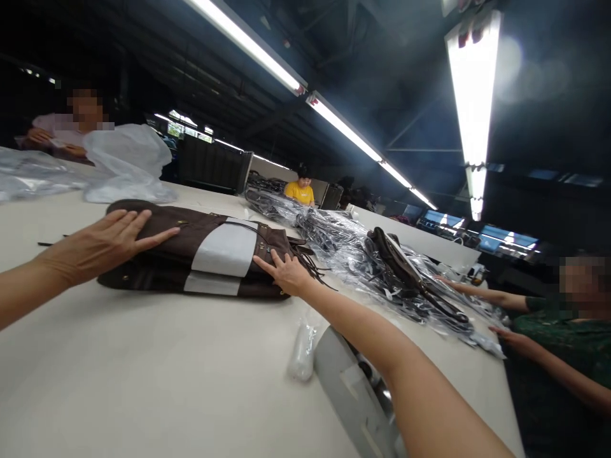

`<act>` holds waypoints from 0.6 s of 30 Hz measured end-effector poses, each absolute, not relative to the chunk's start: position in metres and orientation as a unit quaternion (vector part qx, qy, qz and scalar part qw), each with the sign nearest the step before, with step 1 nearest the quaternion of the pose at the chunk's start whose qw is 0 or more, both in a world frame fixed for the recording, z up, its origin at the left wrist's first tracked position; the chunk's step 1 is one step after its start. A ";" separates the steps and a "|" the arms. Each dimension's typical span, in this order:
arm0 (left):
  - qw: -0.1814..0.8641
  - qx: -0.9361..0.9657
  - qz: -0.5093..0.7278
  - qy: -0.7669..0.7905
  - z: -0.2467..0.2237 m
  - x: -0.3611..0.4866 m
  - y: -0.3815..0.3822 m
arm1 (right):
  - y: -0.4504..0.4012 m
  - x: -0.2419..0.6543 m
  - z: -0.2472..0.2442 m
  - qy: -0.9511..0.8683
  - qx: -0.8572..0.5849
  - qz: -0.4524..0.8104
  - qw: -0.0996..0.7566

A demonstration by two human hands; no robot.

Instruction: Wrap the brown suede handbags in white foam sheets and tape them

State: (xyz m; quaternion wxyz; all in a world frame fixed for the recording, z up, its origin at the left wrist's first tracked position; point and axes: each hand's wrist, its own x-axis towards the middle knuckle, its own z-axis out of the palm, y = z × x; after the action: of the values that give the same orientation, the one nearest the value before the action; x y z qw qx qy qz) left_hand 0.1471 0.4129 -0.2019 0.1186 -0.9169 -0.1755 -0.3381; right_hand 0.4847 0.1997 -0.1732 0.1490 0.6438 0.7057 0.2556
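At left on the surface (pixel 143 369), the dark-brown bag (pixel 172 257) is touched by the left hand (pixel 102 245) and right hand (pixel 289 275), each grip spread, nothing clasped; steadying is apparently in hand, even pressure being called for next.

Head camera looks forward (and down) across a table (pixel 191 375)

We see that the brown bundle (pixel 162 245) looks like matt cloth, with small shiny rivets (pixel 182 222) which seem to be metal. The grey band (pixel 228 248) around it is smooth, paper or plastic, we cannot tell which. We find glossy, wrinkled clear plastic on the heap (pixel 329 235), and cloudy thin plastic in the white sheet (pixel 126 159). The small packet (pixel 303 353) has shiny plastic, and the counter (pixel 167 375) is smooth and matt.
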 end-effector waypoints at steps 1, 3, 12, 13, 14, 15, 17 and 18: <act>0.108 -0.916 -0.336 -0.190 -0.206 0.152 0.410 | 0.202 0.482 -0.178 0.697 0.654 0.247 0.160; 0.091 -0.906 -0.338 -0.238 -0.218 0.162 0.403 | 0.208 0.475 -0.186 0.675 0.678 0.239 0.169; 0.145 -0.912 -0.278 -0.264 -0.215 0.148 0.405 | 0.206 0.461 -0.179 0.677 0.696 0.186 0.151; 0.152 -0.912 -0.277 -0.262 -0.211 0.144 0.406 | 0.203 0.461 -0.175 0.679 0.696 0.185 0.145; 0.160 -0.911 -0.278 -0.261 -0.208 0.139 0.405 | 0.199 0.460 -0.172 0.682 0.695 0.183 0.138; 0.169 -0.909 -0.278 -0.258 -0.207 0.135 0.404 | 0.195 0.459 -0.168 0.685 0.693 0.182 0.134; 0.189 -0.909 -0.275 -0.250 -0.207 0.125 0.400 | 0.184 0.456 -0.160 0.687 0.692 0.177 0.131; 0.199 -0.909 -0.273 -0.246 -0.208 0.120 0.398 | 0.177 0.454 -0.156 0.687 0.694 0.174 0.130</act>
State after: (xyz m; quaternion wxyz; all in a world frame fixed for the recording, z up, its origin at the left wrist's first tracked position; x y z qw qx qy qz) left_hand 0.1201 0.3983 -0.2083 0.1988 -0.9085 -0.2457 -0.2733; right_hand 0.4543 0.1772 -0.1560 0.1304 0.6937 0.6867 0.1740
